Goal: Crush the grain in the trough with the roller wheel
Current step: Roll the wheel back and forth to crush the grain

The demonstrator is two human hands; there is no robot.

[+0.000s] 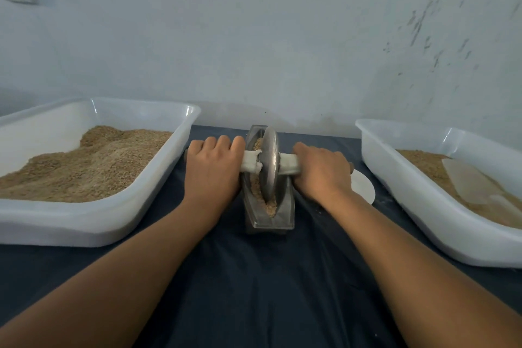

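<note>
Two bare forearms reach forward over a dark cloth (260, 277). The left hand (213, 167) and right hand (322, 171) each curl their fingers round one end of the white-wrapped handle (288, 162). Between the two fists the roller wheel (269, 162) stands upright in the metal trough (285, 206), on crushed grain (255, 186). White tubs of grain (84, 161) flank both hands.
</note>
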